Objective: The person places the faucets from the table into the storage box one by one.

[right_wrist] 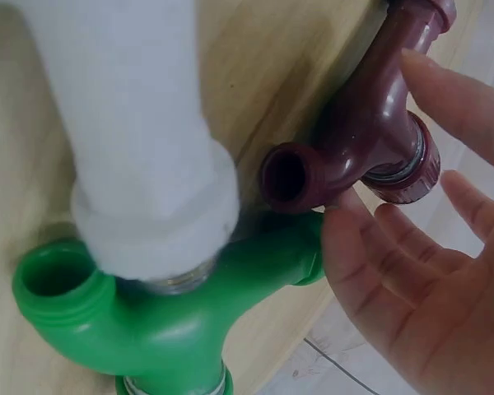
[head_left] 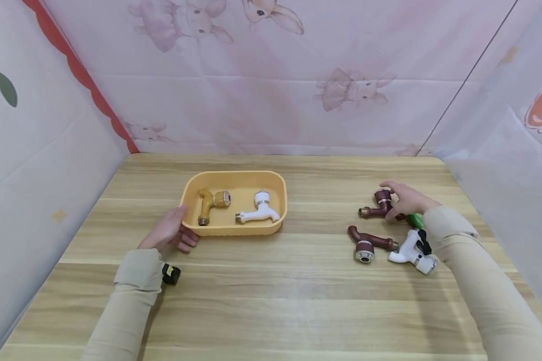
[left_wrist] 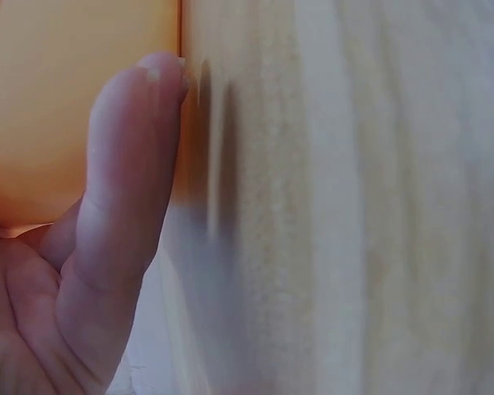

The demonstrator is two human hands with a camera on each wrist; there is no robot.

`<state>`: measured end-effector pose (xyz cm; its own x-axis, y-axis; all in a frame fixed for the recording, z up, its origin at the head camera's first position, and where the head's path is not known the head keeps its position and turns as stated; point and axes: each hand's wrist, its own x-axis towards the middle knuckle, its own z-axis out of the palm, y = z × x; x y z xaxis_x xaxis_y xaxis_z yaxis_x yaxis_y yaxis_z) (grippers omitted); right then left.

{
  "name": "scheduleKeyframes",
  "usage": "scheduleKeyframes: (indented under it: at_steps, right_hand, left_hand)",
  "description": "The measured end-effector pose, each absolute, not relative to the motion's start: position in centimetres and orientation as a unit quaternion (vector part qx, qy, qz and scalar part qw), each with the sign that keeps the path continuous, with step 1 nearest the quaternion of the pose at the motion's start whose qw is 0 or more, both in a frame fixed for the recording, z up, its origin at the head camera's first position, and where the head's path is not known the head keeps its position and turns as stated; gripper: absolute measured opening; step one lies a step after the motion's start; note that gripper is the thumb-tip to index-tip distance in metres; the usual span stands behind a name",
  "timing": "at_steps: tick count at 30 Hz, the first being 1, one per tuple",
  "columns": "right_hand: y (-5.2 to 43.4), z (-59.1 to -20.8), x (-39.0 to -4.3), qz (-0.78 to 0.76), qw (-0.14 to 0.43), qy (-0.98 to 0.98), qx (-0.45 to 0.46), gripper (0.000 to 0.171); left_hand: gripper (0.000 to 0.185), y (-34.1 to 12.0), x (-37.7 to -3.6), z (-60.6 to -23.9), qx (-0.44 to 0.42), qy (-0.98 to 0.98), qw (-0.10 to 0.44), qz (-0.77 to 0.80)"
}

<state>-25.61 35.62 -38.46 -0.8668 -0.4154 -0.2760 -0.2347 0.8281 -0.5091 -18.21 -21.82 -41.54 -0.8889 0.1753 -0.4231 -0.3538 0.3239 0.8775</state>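
Right hand (head_left: pixel 404 199) is over the far brown tap (head_left: pixel 379 205) on the right side of the table (head_left: pixel 271 301), well apart from the tray (head_left: pixel 187 193). The tap lies flat, long axis running left-right, brass end pointing left toward the tray, round head at the far end under the fingers. Right wrist view: fingers (right_wrist: pixel 412 247) curve loosely around the tap body (right_wrist: pixel 379 140), thumb side above, fingertips touching or just short of it. Contact looks partial, not a firm clamp yet; hard to tell whether it is truly pinched.

A green tap (right_wrist: pixel 173 321) sits just beside it under the wrist, a white tap (head_left: pixel 413 253) and a second brown tap (head_left: pixel 368 243) lie nearer the person.

Left hand (head_left: pixel 169 233) rests at the tray's near left corner, fingers relaxed and straight, one fingertip (left_wrist: pixel 148 90) pressed against the tray wall (left_wrist: pixel 66 107), gripping nothing. The tray holds a yellow tap (head_left: pixel 210 203) and another white tap (head_left: pixel 259 210). Right hand is clearly the nearer one to the loose taps.
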Motion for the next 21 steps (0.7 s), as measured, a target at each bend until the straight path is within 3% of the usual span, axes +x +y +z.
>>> scheduleKeyframes:
  at_steps: [10, 15, 21]
  right_hand:
    - [34.7, -37.6, -26.1, -0.216, 0.237, 0.939, -0.128, 0.079]
    - [34.5, -37.5, -26.3, -0.193, 0.228, 0.946, -0.125, 0.079]
    - [34.3, -37.8, -26.4, -0.198, 0.266, 0.938, -0.102, 0.079]
  left_hand:
    - [0.068, -21.9, -18.3, -41.4, -0.06, 0.784, 0.227, 0.575]
    - [0.065, -21.6, -18.2, -40.9, -0.068, 0.782, 0.224, 0.578]
    - [0.065, -21.5, -18.0, -40.8, -0.071, 0.785, 0.225, 0.573]
